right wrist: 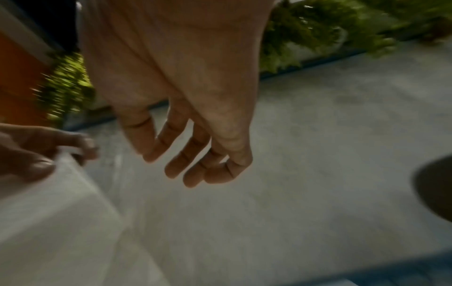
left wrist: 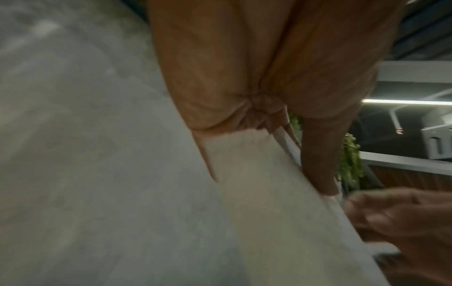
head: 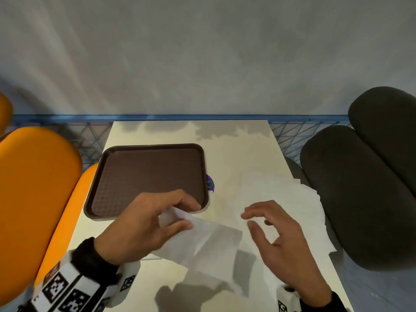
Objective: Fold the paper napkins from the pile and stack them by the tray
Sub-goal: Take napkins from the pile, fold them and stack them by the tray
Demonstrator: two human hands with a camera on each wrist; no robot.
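Grey wall point(head: 202, 52) behind a pale table point(head: 236, 149); orange seats point(head: 33, 188) left, dark seats point(head: 360, 188) right, blue mesh rail point(head: 67, 119) between, green plants point(right wrist: 305, 29)

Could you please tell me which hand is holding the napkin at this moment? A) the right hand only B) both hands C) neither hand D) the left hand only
D: the left hand pinches a corner of the napkin between thumb and fingers, while the right hand hovers beside it with relaxed fingers, holding nothing.
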